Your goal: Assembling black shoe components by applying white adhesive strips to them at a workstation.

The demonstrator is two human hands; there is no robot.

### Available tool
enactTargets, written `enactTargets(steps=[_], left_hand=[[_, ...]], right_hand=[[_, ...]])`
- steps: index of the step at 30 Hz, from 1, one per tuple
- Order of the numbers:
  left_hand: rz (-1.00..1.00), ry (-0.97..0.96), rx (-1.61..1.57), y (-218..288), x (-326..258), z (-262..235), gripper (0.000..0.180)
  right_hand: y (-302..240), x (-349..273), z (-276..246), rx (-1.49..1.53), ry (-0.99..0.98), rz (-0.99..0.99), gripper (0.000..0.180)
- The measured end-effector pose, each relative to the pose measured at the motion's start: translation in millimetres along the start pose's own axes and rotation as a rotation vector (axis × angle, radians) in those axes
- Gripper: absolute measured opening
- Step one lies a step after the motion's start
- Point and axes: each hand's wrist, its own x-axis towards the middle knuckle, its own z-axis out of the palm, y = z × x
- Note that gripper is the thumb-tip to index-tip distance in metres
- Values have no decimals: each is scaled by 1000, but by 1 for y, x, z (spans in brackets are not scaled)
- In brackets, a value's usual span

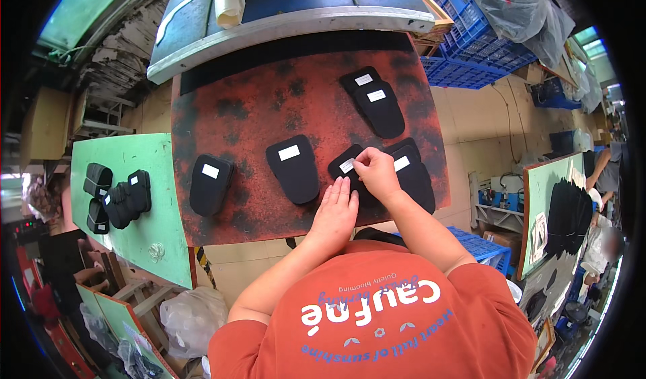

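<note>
Near the table's front edge lies a black tongue-shaped pad (344, 156) with a white label (346, 166) on its wide end. My right hand (377, 172) is closed in a pinch at the label's right edge. Stretched out flat, my left hand (336, 207) rests on the near part of the same pad, fingertips just below the label. My hands hide much of this pad. Touching or close to its right is another stack of black pads (418, 184), also labelled, partly behind my right wrist.
More labelled black pads (292, 174) lie to the left, with another stack (212, 194) beyond them and one (383, 113) at the back right. Banded black bundles (121, 207) sit on a green table (168, 207). Blue crates (451, 29) stand at the far right.
</note>
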Motion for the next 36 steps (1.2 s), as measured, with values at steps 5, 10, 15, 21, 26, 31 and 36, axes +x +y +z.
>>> enactTargets(steps=[5,10,15,21,26,31,36], left_hand=[[4,-15,11,-1,0,0,50],[-59,40,-177,-1,3,-4,60],[-96,-27,-185,0,11,-12,64],[-86,-37,-160,-1,13,-10,64],[-69,-32,-161,-3,12,-11,62],[-54,-42,-150,-7,13,-12,62],[-47,-82,-150,-9,14,-16,61]], right_hand=[[-3,1,0,-26,-8,41,11],[-10,0,-2,-20,-14,65,10],[-9,1,-2,-58,-30,61,10],[-15,2,-2,-41,3,129,23],[-19,5,-2,-102,2,155,24],[-26,8,1,-286,-6,113,26],[-21,8,5,-271,78,80,29]])
